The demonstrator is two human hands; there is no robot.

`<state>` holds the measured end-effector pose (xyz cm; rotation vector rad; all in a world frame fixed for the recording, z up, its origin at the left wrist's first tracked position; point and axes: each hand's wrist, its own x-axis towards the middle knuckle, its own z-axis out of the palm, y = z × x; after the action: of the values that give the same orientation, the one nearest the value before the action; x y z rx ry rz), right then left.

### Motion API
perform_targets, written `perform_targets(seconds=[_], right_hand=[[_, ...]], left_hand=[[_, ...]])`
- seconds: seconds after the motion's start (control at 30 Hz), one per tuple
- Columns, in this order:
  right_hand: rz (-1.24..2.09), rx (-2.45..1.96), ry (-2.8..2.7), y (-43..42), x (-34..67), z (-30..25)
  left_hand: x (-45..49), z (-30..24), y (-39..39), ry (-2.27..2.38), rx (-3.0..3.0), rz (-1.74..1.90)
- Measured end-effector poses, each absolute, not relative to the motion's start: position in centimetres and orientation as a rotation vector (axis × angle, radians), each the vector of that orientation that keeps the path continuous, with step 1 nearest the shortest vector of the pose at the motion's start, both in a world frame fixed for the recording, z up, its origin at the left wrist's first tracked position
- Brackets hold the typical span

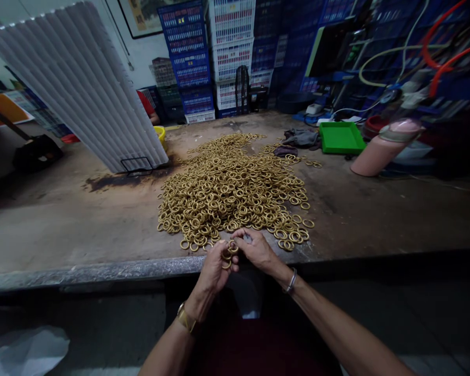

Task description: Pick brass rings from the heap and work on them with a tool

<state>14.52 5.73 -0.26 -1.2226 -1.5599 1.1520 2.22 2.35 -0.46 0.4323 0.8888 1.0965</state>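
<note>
A broad heap of brass-coloured metal rings (227, 188) lies on the worktable (82, 224) in front of me. My left hand (215, 269), a gold watch on its wrist, is closed around a few of these rings (227, 256) at the table's front edge. Beside it, my right hand (256, 250) pinches at a ring at the top of that small group, its thumb and forefinger pressed together. A silver bracelet (292, 281) circles the right wrist. Both hands are just in front of the heap's near side, where several loose rings lie.
A tall corrugated white panel (74, 78) leans at the left, with a yellow container (160, 134) behind it. To the right are dark cloths (301, 138), a green tray (341, 138) and a pink bottle (384, 149). Crates (191, 57) are stacked behind. Part of another person in red (147, 104) shows.
</note>
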Motion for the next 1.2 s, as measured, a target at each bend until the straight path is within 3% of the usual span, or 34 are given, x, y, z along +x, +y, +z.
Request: perform_targets(seconds=[0.17, 0.43, 0.7, 0.97, 1.2], right_hand=[[1.363, -1.264, -1.340, 5.7, 14.8, -1.2], [1.370, -1.314, -1.332, 4.9, 14.9, -2.2], [1.599, -1.210, -1.129, 4.2, 14.2, -1.0], [1.310, -1.238, -1.397, 4.1, 15.4, -1.3], [1.360, -1.210, -1.419, 3.5, 16.0, -0.5]], left_hand=[[2.2, -0.4, 2.3, 0.835, 0.426, 1.106], [2.8, -0.7, 2.0, 0.840, 0.440, 1.228], [3.7, -0.7, 1.1, 0.954, 0.705, 1.241], [3.9, 0.0, -0.1, 0.995, 0.742, 1.118], [4.6, 0.6, -1.0, 0.931, 0.752, 1.133]])
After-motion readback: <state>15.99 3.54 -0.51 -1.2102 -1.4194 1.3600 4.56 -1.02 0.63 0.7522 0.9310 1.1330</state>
